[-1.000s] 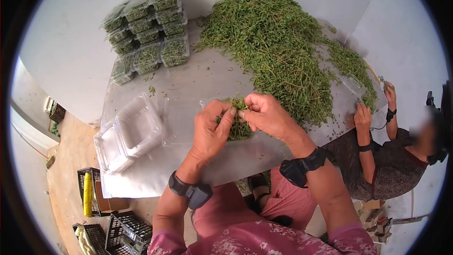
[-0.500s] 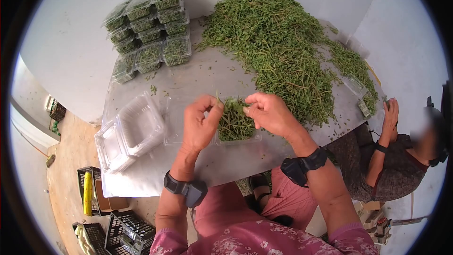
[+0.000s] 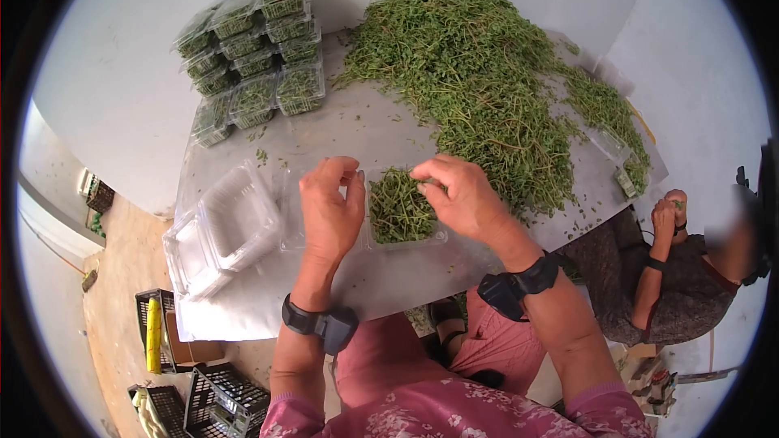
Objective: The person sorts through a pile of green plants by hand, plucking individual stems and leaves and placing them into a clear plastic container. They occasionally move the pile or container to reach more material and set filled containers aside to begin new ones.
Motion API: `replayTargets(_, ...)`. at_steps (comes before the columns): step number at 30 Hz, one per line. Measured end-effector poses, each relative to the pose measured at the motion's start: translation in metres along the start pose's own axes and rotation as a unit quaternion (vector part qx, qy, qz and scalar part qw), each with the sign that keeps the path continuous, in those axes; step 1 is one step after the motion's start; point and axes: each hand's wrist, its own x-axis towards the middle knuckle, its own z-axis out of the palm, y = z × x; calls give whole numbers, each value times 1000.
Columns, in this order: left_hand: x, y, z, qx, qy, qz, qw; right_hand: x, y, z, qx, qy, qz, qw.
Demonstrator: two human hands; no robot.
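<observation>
A clear plastic tray [image 3: 441,237] filled with green sprigs [image 3: 401,209] lies on the table in front of me. My left hand [image 3: 331,209] is raised over the lid half at the tray's left, its fingers curled and the thumb slightly apart, with nothing visible between them. At the tray's upper right corner, my right hand [image 3: 466,199] pinches some greens between thumb and forefinger. A large heap of loose greens [image 3: 479,73] spreads behind and to the right of the tray.
Stacked filled boxes [image 3: 253,99] stand at the table's [image 3: 349,126] back left. Nested empty clear containers [image 3: 235,219] lie at the left. A co-worker [image 3: 682,284] sits at the right, hands together near another open tray [image 3: 625,182]. Black crates [image 3: 217,397] are on the floor.
My left hand has moved left, away from the tray, and the sprig at its fingertips no longer shows. My right hand has shifted slightly left. The co-worker's hands have come together.
</observation>
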Motion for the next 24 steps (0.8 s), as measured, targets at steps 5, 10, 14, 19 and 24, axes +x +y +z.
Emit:
replayTargets(5, 1, -5, -1, -35, -37, 20, 999, -7, 4, 17, -106, -57, -73, 990)
replayTargets(10, -5, -4, -1, 21, -161, 39, 986, -5, 3, 17, -105, -121, -28, 987)
replayTargets(14, -7, 3, 0, 59, -198, 52, 977, -2, 7, -7, -16, -29, -13, 999)
replayTargets(19, -11, 7, 2, 127, -199, 102, 966, -2, 24, -59, -47, -43, 148, 987)
replayTargets(24, -16, 5, 8, 161, -175, 126, 963, -13, 57, -76, -143, -129, 228, 955)
